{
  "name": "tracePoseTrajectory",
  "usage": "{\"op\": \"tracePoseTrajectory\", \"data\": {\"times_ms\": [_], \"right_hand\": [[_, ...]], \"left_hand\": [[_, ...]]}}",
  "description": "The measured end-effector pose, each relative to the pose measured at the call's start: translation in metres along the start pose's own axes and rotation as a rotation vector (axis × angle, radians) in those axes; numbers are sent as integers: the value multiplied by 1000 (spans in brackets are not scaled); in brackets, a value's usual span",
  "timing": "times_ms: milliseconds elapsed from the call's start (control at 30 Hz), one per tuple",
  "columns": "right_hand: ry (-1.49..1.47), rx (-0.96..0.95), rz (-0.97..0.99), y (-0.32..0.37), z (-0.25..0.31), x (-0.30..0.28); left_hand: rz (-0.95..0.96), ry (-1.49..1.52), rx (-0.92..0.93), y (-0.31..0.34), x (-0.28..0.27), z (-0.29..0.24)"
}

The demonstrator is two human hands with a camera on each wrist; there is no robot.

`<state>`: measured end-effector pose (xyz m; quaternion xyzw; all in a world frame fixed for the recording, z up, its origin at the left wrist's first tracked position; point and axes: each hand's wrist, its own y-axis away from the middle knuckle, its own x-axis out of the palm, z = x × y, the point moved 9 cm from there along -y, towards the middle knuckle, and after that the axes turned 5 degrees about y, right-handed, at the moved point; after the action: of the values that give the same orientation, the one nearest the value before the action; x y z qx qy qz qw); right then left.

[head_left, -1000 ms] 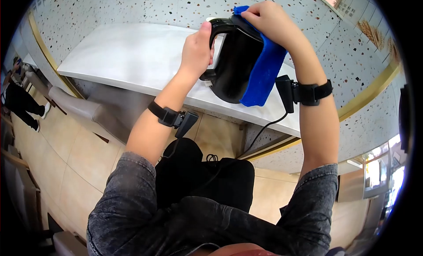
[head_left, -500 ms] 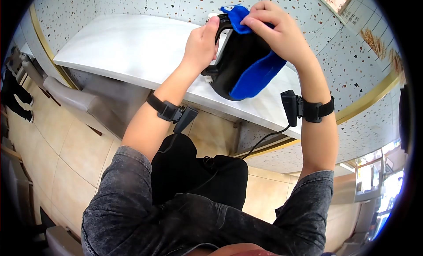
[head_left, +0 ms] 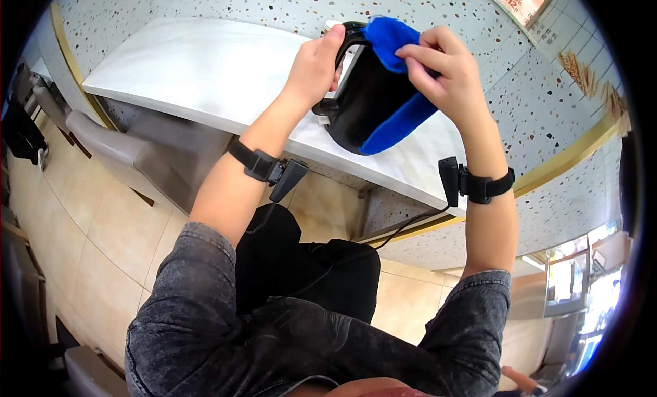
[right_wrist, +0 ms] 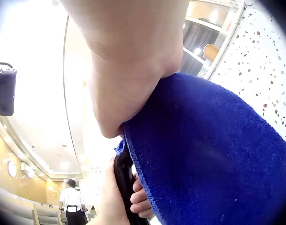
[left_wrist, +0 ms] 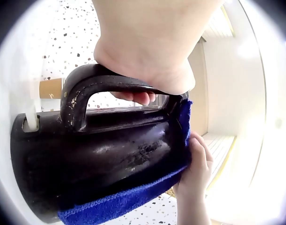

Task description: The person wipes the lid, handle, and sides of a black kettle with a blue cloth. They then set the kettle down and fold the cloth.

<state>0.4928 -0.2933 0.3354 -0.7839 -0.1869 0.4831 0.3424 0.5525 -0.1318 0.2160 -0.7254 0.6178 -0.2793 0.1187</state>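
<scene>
A black kettle-like vessel (head_left: 366, 96) stands on the white table, its handle toward the left. My left hand (head_left: 316, 67) grips that handle (left_wrist: 82, 89), fingers wrapped round it and thumb near its top. A blue cloth (head_left: 393, 41) lies over the top of the vessel and hangs down its right side, where its lower edge (left_wrist: 105, 206) shows in the left wrist view. My right hand (head_left: 448, 75) pinches the cloth at the top between thumb and fingers. In the right wrist view the cloth (right_wrist: 204, 150) covers most of the vessel.
The white table (head_left: 198, 69) runs off to the left along a speckled wall (head_left: 274, 7). A grey padded chair (head_left: 109, 137) stands at its front left. A brown cup (left_wrist: 51, 89) is beyond the vessel. A person in a white top (right_wrist: 71, 199) stands in the distance.
My right hand has moved the cloth's upper part from the far right side across the top toward the handle, then slightly back right. My left hand keeps its grip on the handle.
</scene>
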Motion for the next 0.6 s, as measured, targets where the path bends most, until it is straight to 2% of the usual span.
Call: {"op": "tracePoseTrajectory", "data": {"times_ms": [67, 300, 333, 400, 600], "right_hand": [[8, 24, -16, 11, 0, -7], [48, 318, -149, 65, -19, -40], [52, 316, -150, 67, -19, -40], [78, 368, -294, 74, -19, -51], [91, 435, -461, 60, -15, -51]], "left_hand": [[18, 1, 4, -2, -1, 3], [11, -32, 3, 0, 1, 1], [13, -30, 7, 0, 1, 0], [-10, -32, -23, 1, 1, 2], [-26, -41, -14, 1, 0, 1]]}}
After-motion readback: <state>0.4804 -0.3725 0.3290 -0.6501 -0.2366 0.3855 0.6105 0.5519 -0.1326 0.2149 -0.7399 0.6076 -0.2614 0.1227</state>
